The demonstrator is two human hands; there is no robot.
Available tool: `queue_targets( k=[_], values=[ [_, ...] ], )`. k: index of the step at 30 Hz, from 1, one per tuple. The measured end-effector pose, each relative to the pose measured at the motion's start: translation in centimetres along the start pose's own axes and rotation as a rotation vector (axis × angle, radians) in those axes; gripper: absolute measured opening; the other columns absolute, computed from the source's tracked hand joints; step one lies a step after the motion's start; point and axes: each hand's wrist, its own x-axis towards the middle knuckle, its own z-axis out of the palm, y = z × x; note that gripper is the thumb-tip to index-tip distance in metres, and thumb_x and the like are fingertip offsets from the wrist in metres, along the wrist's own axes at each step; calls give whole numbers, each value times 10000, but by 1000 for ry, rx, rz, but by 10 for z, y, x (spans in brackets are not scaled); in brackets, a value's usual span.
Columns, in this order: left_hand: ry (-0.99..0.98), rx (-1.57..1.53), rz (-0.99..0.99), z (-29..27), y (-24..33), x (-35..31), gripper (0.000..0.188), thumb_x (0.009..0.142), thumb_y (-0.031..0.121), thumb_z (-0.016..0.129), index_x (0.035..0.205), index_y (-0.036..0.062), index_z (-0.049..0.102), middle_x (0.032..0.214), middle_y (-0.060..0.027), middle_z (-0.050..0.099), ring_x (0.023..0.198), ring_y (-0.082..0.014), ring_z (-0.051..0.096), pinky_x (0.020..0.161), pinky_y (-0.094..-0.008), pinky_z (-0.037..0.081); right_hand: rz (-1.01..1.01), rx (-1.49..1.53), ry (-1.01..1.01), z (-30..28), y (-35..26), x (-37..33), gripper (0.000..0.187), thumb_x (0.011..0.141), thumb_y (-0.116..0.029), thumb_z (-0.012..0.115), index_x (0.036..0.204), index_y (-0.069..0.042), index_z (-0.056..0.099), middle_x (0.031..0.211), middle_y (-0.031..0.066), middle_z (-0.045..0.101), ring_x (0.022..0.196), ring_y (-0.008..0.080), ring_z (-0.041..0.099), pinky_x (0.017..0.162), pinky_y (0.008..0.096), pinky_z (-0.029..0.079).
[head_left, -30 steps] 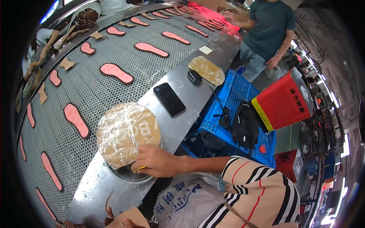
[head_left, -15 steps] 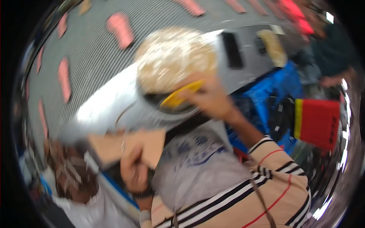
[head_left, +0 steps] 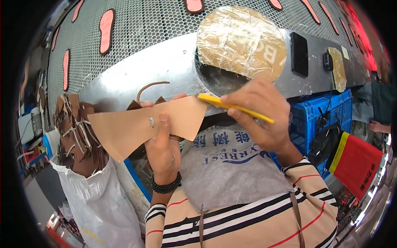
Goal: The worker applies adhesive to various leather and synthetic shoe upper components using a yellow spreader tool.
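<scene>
My left hand (head_left: 163,155) grips a tan leather piece (head_left: 124,130), thumb on its face and fingers behind. A small silvery emblem (head_left: 151,121) sits near the middle of the piece. Closed round a flat yellow-handled brush (head_left: 235,106), my right hand (head_left: 262,113) brings its small dark tip to the upper right corner of the leather. Behind the hands stands a round metal pan (head_left: 221,79), partly covered by a round cardboard lid (head_left: 244,43) wrapped in clear film. A thin brown strip (head_left: 151,86) curls up behind the leather.
Pink-topped insoles (head_left: 106,32) lie on a mesh conveyor (head_left: 144,25) beyond the metal ledge (head_left: 136,68). A phone (head_left: 299,54) rests right of the lid. Brown leather pieces (head_left: 80,140) fill a white bag (head_left: 99,202) at left. A blue crate (head_left: 304,118) stands at right.
My right hand has drawn the brush from the pan to the leather's corner. The leather has come up and right in my left hand. The view has steadied and shifted.
</scene>
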Motion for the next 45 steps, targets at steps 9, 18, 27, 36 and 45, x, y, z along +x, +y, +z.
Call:
queue_targets(
  k=[9,18,27,36,45],
  values=[
    [59,-116,-4,4,-7,-1,381,1103,177,446,1447,128,290,1449,-329,487,1376,-362,496,1124,-475,445,-117,107,-65,23,-16,-24,254,729,-79,811,965,-34,730,798,47,628,698,240,569,610,361,416],
    [173,9,-238,-44,-8,6,514,1079,491,458,1308,35,519,1220,-143,643,1019,-176,649,812,-276,536,195,81,136,-16,-4,-17,161,829,-11,735,989,-11,757,870,124,730,730,246,622,689,369,474],
    [-27,-444,-173,2,-7,40,318,1077,284,534,1313,72,539,1371,-71,565,1247,-213,546,1081,-384,461,183,-258,31,22,48,-19,164,867,-70,720,1024,-44,759,911,93,714,853,291,613,783,382,497],
    [-7,-784,-106,18,-10,70,370,1046,348,578,1299,78,577,1312,-97,616,1211,-265,576,1031,-499,473,227,188,502,15,-12,-20,120,859,16,688,970,6,732,838,127,701,693,226,652,659,316,507],
    [-69,-794,-11,23,-11,58,458,1027,402,585,1307,39,571,1304,-131,628,1155,-285,581,1013,-462,450,404,450,497,24,-32,-22,73,907,19,654,965,21,698,828,51,687,758,62,624,657,250,508]
  ],
)
